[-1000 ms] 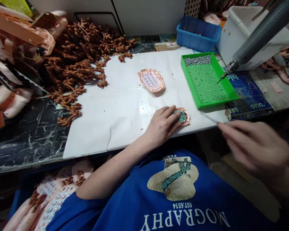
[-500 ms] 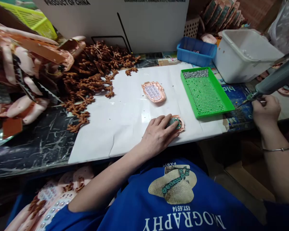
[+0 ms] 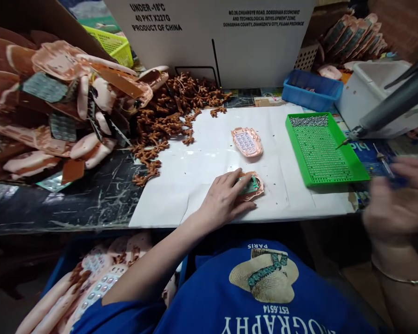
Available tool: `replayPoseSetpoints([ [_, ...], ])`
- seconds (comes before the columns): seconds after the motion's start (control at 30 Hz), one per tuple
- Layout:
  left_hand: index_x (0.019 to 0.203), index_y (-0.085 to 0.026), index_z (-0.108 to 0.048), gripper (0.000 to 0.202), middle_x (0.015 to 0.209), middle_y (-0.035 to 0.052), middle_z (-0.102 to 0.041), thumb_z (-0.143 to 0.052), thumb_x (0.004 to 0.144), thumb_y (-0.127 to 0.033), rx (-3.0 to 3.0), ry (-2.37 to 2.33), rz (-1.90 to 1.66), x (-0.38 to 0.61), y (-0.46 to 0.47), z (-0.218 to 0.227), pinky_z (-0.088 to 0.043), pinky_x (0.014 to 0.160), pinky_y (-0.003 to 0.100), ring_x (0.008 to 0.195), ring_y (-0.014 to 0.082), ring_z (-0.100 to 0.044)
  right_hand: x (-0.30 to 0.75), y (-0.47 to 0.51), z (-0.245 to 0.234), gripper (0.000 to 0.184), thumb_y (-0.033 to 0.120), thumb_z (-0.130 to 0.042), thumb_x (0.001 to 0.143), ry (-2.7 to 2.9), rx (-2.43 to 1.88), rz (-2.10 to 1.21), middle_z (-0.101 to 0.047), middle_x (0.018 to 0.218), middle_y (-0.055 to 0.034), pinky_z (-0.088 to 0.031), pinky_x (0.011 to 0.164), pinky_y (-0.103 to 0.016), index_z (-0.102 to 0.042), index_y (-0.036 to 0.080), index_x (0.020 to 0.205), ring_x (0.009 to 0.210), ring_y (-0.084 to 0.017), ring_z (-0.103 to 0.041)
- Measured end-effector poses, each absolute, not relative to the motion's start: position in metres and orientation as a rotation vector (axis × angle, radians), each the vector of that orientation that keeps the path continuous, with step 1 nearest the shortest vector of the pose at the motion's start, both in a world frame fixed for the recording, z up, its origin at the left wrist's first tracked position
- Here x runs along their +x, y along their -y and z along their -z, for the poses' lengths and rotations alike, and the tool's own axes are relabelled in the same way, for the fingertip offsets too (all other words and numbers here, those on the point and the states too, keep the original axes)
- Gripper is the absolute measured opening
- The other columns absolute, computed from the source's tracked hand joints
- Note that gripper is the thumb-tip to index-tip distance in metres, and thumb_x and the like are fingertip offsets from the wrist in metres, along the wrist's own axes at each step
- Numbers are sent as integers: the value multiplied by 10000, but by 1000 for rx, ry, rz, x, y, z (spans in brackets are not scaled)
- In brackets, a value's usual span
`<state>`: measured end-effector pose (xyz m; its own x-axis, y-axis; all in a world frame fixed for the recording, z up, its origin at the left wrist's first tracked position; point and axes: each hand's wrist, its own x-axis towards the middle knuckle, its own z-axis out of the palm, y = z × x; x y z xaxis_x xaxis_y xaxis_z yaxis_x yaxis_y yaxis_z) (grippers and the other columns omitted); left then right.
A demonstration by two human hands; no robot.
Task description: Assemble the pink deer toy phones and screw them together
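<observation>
My left hand (image 3: 225, 198) lies flat with spread fingers on a pink toy phone shell (image 3: 252, 185) that has a green circuit board in it, near the front of the white sheet (image 3: 209, 157). My right hand (image 3: 400, 202) is blurred at the right edge, closed round a small blue-handled tool (image 3: 386, 169). A hanging grey power screwdriver (image 3: 390, 109) points its tip at the green screw tray (image 3: 325, 150). A second pink shell (image 3: 247, 141) with a keypad lies further back.
A heap of brown plastic sprues (image 3: 167, 116) covers the back left. Pink shells (image 3: 55, 106) are stacked at the left. A blue bin (image 3: 311, 90), a white tub (image 3: 372, 88) and a cardboard box (image 3: 209, 37) stand behind. More keypad shells (image 3: 94, 283) fill a bin below the table.
My right hand left the hanging screwdriver's tip and came back toward me, now blurred with a small tool. The view shifted left and up. My left hand stayed on the shell.
</observation>
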<state>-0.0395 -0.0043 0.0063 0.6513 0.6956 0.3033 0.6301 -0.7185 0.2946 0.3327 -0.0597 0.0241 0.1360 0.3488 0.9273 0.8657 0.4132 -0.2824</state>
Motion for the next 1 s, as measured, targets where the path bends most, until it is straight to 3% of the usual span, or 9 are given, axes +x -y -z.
replayPoseSetpoints([
  [0.1, 1443, -139, -453, 674, 1398, 223, -541, -623, 902, -503, 2665, -1115, -581, -39, 10, -8, -480, 1008, 524, 1252, 353, -549, 258, 51, -36, 402, 77, -680, 795, 1871, -1151, 229, -678, 1084, -126, -510, 882, -486, -654, 238, 1162, 1024, -304, -646],
  [0.27, 1408, -180, -482, 674, 1363, 161, -592, -608, 886, -587, 2577, -1037, -694, -63, 0, -16, -494, 1009, 437, 1225, 283, -583, 204, 29, -39, 286, 112, -601, 895, 2143, -1082, -34, -672, 1085, -99, -536, 876, -447, -631, 207, 1164, 1010, -241, -640],
  [0.33, 1357, -175, -523, 546, 1263, 138, -646, -585, 929, -509, 2539, -1153, -803, -83, -27, -22, -513, 963, 384, 1138, 239, -623, 196, 22, -40, 253, 108, -597, 900, 2202, -1023, -39, -677, 1073, -98, -542, 855, -429, -642, 189, 1136, 993, -233, -642],
  [0.4, 1224, -157, -611, 378, 1156, 139, -662, -595, 932, -395, 2516, -1586, -795, -105, -65, -28, -516, 903, 386, 1056, 248, -631, 189, 18, -41, 231, 97, -595, 901, 2233, -962, -38, -678, 1063, -101, -548, 843, -418, -652, 172, 1111, 983, -228, -643],
  [0.53, 950, -140, -690, 137, 967, 117, -671, -654, 829, -195, 2426, -1924, -646, -135, -130, -32, -506, 828, 371, 938, 262, -632, 181, 21, -40, 230, 100, -588, 907, 2240, -948, -57, -679, 1069, -99, -554, 840, -403, -658, 179, 1112, 984, -221, -649],
  [0.67, 809, -140, -701, 72, 824, 83, -683, -630, 819, -130, 2426, -1847, -613, -139, -141, -24, -495, 808, 342, 824, 231, -634, 196, 32, -35, 216, 120, -592, 908, 2153, -1051, -84, -687, 1062, -90, -558, 860, -396, -682, 204, 1085, 981, -220, -667],
  [0.8, 988, -132, -696, 152, 892, 81, -702, -633, 890, -229, 2414, -1753, -772, -127, -104, -27, -498, 758, 305, 782, 184, -626, 217, 42, -38, 213, 110, -621, 890, 2010, -1150, -142, -694, 1024, -62, -563, 859, -357, -691, 226, 1054, 962, -200, -679],
  [0.87, 1020, -135, -672, 187, 891, 63, -706, -663, 897, -276, 2421, -1472, -1089, -113, -76, -37, -498, 692, 265, 728, 147, -622, 219, 44, -44, 234, 110, -623, 889, 1962, -1164, -138, -693, 1004, -49, -567, 854, -348, -688, 244, 1069, 952, -195, -680],
  [1.0, 974, -165, -675, 125, 897, 57, -697, -570, 970, -233, 2763, -732, -990, -73, -24, -66, -506, 738, 255, 814, 143, -638, 210, 38, -61, 438, 175, -629, 900, 2047, -1071, 20, -604, 1290, -132, -513, 1019, -461, -573, 229, 1331, 1211, -279, -589],
])
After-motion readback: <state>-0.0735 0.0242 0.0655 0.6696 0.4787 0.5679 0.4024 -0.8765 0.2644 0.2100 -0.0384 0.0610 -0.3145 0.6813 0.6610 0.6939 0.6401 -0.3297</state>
